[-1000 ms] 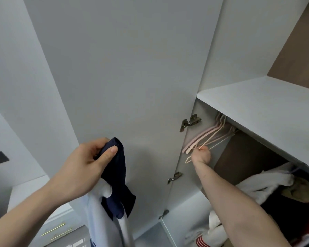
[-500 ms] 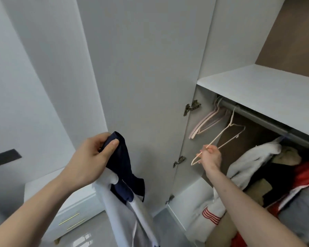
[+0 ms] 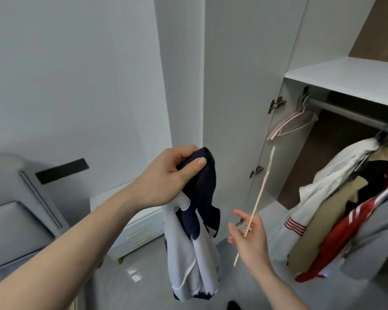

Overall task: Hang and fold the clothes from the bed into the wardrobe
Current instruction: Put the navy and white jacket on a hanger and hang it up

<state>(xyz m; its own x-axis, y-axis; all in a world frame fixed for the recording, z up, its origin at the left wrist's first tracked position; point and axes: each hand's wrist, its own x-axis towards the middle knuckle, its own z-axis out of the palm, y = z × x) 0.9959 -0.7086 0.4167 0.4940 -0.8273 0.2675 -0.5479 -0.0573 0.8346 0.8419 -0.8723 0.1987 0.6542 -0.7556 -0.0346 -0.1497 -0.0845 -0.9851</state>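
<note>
My left hand (image 3: 166, 177) grips the navy collar of a white and navy garment (image 3: 195, 249), which hangs down in front of the open wardrobe door (image 3: 240, 86). My right hand (image 3: 249, 236) holds a thin pale pink hanger (image 3: 262, 191), seen edge-on and slanting up toward the wardrobe. The hanger is clear of the rail (image 3: 349, 113) and apart from the garment. Inside the wardrobe, several empty pink hangers (image 3: 293, 121) hang at the rail's left end.
White, beige, red and grey clothes (image 3: 336, 206) hang on the rail at the right. A white shelf (image 3: 345, 74) runs above the rail. A white bedside cabinet (image 3: 132, 227) and a grey padded headboard (image 3: 20, 209) stand at the left, over grey floor.
My right hand lifted one pink hanger off the rail and brought it down and out of the wardrobe toward the garment. The view swung down and left.
</note>
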